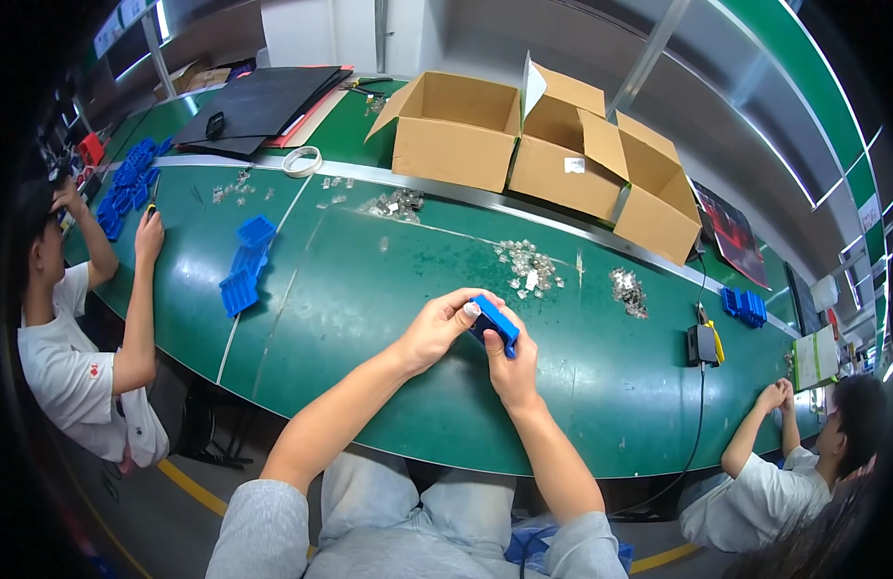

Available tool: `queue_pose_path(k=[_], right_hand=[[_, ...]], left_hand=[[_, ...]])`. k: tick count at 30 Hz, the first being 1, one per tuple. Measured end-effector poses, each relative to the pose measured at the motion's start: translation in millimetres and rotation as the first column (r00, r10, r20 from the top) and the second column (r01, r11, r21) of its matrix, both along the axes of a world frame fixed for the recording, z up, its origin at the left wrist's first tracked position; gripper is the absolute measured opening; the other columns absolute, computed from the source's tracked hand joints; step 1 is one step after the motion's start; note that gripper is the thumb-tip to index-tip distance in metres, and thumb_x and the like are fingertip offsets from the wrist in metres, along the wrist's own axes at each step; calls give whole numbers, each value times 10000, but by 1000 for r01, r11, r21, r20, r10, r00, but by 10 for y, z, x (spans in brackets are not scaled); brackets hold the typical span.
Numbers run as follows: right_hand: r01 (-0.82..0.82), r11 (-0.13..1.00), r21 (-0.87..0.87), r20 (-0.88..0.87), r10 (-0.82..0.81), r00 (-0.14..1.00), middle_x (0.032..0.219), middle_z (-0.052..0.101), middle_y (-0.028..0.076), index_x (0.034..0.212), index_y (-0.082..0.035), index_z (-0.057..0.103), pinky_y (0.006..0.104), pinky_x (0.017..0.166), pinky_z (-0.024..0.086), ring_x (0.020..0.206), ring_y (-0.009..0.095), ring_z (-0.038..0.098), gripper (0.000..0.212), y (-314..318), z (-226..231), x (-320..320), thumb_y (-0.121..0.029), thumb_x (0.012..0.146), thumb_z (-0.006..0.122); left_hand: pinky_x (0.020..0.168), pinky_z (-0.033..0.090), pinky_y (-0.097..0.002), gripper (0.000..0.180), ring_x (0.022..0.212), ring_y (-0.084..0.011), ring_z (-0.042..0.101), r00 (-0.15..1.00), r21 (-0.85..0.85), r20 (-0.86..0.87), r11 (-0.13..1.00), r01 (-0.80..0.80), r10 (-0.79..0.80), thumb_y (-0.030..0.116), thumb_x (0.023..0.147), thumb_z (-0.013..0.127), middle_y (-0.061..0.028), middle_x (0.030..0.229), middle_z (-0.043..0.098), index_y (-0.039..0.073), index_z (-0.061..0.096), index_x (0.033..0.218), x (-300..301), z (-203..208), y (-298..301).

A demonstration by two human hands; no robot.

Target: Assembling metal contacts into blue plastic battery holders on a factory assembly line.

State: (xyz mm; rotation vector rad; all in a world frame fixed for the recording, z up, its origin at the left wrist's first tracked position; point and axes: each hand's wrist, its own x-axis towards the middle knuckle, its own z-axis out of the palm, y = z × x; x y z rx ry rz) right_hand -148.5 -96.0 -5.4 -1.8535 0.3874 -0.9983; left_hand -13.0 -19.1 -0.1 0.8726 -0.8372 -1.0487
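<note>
Between my two hands, above the near middle of the green table, I hold a small blue plastic housing (497,328), tilted. My left hand (440,326) grips its left side, and that thumb has a pale covering on its tip. My right hand (512,363) is closed round the near right side, its thumb pressed on the housing. Fingers hide part of the blue piece, and its inside looks dark. Just beyond my hands lies a loose pile of small clear and metallic parts (529,269). A second pile of small parts (628,292) lies to its right.
Several blue housings (244,265) sit left on the green table (369,318), others (743,307) at right. Open cardboard boxes (456,145) line the back beside a tape roll (302,162). A black adapter (701,345) has a trailing cable. People work at both sides.
</note>
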Motion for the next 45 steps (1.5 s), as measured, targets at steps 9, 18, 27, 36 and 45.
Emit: queue_pose_path(k=[9, 18, 27, 36, 45], right_hand=[[-3, 976, -217, 142, 35, 989, 1153, 592, 222, 1164, 17, 536, 408, 881, 485, 1058, 380, 587, 401, 44, 83, -52, -99, 817, 701], [10, 972, -236, 127, 21, 992, 1185, 577, 229, 1215, 13, 513, 366, 863, 486, 1049, 325, 605, 452, 123, 16, -25, -275, 890, 641], [-180, 614, 768, 116, 143, 983, 1001, 605, 53, 1135, 3, 541, 313, 850, 501, 905, 129, 592, 374, -93, -176, 227, -331, 970, 511], [-402, 119, 908, 373, 210, 904, 959, 634, 121, 1166, -62, 486, 351, 658, 546, 774, 220, 648, 445, -447, -325, 131, -395, 899, 614], [-559, -356, 749, 635, 144, 759, 1197, 566, 143, 1302, -95, 456, 418, 817, 519, 1090, 293, 566, 450, -695, -493, 163, -344, 939, 551]], left_hand=[[1064, 340, -404, 511, 1280, -267, 422, 982, -100, 166, 989, 112, -94, 443, 903, 562, -135, 1378, 458, 55, 546, 1235, 41, 189, 82], [992, 408, -368, 406, 1124, -203, 526, 978, -162, 207, 984, 69, -35, 362, 926, 559, -107, 1192, 579, 38, 578, 1170, 71, 126, 85], [962, 388, -297, 300, 1120, -169, 490, 732, -64, 433, 828, -558, 526, 131, 949, 503, -102, 1231, 522, 20, 519, 1228, -20, -32, -185], [790, 487, -415, 157, 916, -348, 601, 385, -158, 887, 950, -269, 257, 75, 836, 569, -172, 959, 616, 18, 640, 964, -1245, 262, -2059], [795, 480, -412, 120, 895, -330, 591, 240, -134, 942, 919, -370, 234, 129, 801, 656, -146, 903, 622, 23, 652, 858, -1459, -204, -2534]])
